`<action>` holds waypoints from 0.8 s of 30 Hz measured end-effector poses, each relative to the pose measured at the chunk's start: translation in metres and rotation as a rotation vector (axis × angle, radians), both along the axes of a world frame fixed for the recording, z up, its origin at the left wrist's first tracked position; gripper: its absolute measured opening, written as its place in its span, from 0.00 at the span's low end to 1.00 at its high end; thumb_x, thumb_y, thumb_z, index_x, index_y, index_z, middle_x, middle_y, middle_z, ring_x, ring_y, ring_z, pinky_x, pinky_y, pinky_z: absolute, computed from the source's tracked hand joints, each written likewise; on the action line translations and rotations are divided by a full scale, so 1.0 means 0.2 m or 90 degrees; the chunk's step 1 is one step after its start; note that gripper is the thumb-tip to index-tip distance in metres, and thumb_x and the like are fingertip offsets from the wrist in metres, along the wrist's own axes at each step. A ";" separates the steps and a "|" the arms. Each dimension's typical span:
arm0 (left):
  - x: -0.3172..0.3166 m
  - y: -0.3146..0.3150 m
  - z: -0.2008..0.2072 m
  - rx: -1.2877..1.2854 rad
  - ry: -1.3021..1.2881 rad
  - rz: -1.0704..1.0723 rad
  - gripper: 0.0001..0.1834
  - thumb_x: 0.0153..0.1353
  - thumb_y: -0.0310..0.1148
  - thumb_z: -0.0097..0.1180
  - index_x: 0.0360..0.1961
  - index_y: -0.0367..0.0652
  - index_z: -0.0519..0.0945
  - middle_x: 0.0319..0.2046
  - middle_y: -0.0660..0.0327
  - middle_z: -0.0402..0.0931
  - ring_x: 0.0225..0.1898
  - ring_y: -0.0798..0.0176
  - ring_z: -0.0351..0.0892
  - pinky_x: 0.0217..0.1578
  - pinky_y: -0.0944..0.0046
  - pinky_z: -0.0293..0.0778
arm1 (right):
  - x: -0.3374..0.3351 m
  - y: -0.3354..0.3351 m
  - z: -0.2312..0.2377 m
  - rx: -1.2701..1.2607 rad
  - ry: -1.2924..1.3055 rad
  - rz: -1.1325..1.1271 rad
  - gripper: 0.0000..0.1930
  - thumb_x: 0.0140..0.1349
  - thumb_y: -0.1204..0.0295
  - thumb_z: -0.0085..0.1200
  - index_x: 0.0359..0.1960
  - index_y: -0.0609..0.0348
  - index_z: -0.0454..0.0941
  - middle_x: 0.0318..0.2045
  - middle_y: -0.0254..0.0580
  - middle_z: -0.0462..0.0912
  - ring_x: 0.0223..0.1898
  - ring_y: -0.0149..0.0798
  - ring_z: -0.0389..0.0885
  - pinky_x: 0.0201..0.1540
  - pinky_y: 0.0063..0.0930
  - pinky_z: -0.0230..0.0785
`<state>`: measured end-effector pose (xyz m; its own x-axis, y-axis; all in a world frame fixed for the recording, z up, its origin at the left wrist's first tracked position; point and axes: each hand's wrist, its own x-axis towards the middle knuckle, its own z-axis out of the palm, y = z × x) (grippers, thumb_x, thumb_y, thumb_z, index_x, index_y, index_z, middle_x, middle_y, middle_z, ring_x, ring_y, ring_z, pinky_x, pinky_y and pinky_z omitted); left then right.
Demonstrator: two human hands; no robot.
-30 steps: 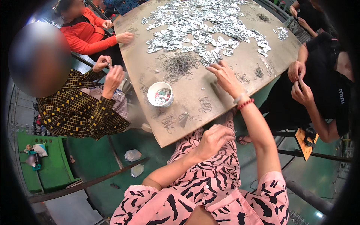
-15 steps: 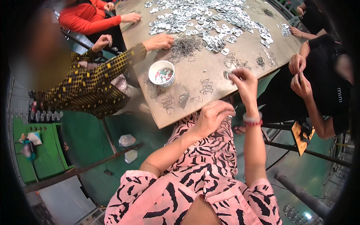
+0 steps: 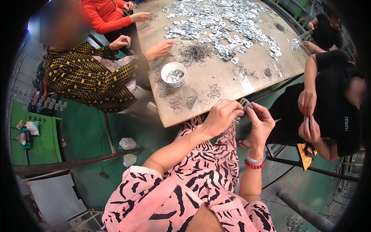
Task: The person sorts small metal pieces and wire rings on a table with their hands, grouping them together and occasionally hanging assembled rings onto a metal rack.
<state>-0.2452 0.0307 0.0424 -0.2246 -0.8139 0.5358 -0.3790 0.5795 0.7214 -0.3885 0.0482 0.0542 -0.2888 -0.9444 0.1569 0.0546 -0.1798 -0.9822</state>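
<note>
Just off the table's near edge, my two hands meet at a small silver metal buckle (image 3: 245, 103). My right hand (image 3: 260, 123) pinches it between thumb and fingers from the right. From the left, the fingertips of my left hand (image 3: 222, 117) are closed at its edge; whether they also hold a thin wire piece cannot be made out. Small shiny metal bits (image 3: 236, 120) show below the left fingers, partly hidden. Bent wire hooks (image 3: 214, 91) lie in a loose group on the table beyond my left hand.
The table (image 3: 224, 81) bears a big spread of silver buckles (image 3: 216, 23) and a dark heap of wire hooks (image 3: 196, 53). A white bowl (image 3: 173, 82) holds small coloured pieces. Co-workers sit on both sides, one in a checked shirt (image 3: 96, 79), another in black (image 3: 326, 89).
My right hand has come back from above the table with the buckle and joined my left hand. The left has shifted slightly right. The checked-sleeved co-worker's hand has moved a little away from the hook heap.
</note>
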 end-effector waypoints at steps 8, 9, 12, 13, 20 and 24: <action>0.11 -0.05 -0.13 -0.023 0.025 0.012 0.17 0.52 0.30 0.61 0.44 0.37 0.77 0.39 0.55 0.78 0.34 0.57 0.79 0.37 0.64 0.74 | -0.02 0.03 -0.07 0.046 -0.251 0.029 0.07 0.51 0.87 0.56 0.32 0.70 0.77 0.28 0.44 0.81 0.27 0.30 0.79 0.32 0.20 0.74; 0.13 -0.13 -0.15 0.041 0.054 0.051 0.18 0.53 0.31 0.60 0.46 0.38 0.76 0.38 0.54 0.78 0.31 0.56 0.79 0.36 0.63 0.74 | -0.04 0.02 -0.08 0.057 -0.256 0.023 0.07 0.51 0.87 0.56 0.32 0.70 0.77 0.28 0.44 0.81 0.27 0.30 0.79 0.32 0.20 0.74; 0.31 -0.49 -0.19 0.035 -0.171 0.240 0.12 0.56 0.27 0.53 0.41 0.36 0.79 0.33 0.48 0.77 0.32 0.51 0.78 0.36 0.58 0.73 | -0.06 0.07 -0.10 0.107 -0.214 0.012 0.07 0.51 0.87 0.54 0.32 0.69 0.76 0.28 0.44 0.80 0.24 0.33 0.78 0.28 0.21 0.72; 0.36 -0.62 -0.26 0.029 -0.219 0.275 0.11 0.56 0.27 0.52 0.40 0.35 0.79 0.33 0.47 0.77 0.34 0.48 0.78 0.36 0.55 0.73 | -0.07 0.07 -0.09 0.116 -0.208 0.025 0.07 0.51 0.87 0.55 0.32 0.69 0.76 0.28 0.44 0.80 0.24 0.32 0.78 0.27 0.20 0.71; 0.39 -0.88 -0.46 0.110 -0.417 0.349 0.08 0.53 0.22 0.47 0.30 0.28 0.75 0.32 0.38 0.74 0.36 0.42 0.76 0.37 0.49 0.74 | -0.15 0.11 -0.10 0.153 -0.200 0.008 0.08 0.48 0.89 0.57 0.31 0.70 0.78 0.29 0.40 0.80 0.29 0.27 0.78 0.35 0.17 0.72; 0.34 -0.79 -0.41 0.156 -0.518 0.399 0.14 0.52 0.21 0.47 0.41 0.26 0.70 0.41 0.39 0.70 0.46 0.40 0.71 0.39 0.44 0.72 | -0.17 0.13 -0.12 0.128 -0.180 -0.003 0.07 0.50 0.86 0.55 0.32 0.68 0.76 0.26 0.42 0.79 0.21 0.29 0.77 0.22 0.16 0.66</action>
<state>-0.1769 -0.1282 -0.0390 0.0562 -0.9744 0.2177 -0.9826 -0.0153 0.1853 -0.4217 0.0750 0.0309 -0.2981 -0.9470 -0.1194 0.3299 0.0152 -0.9439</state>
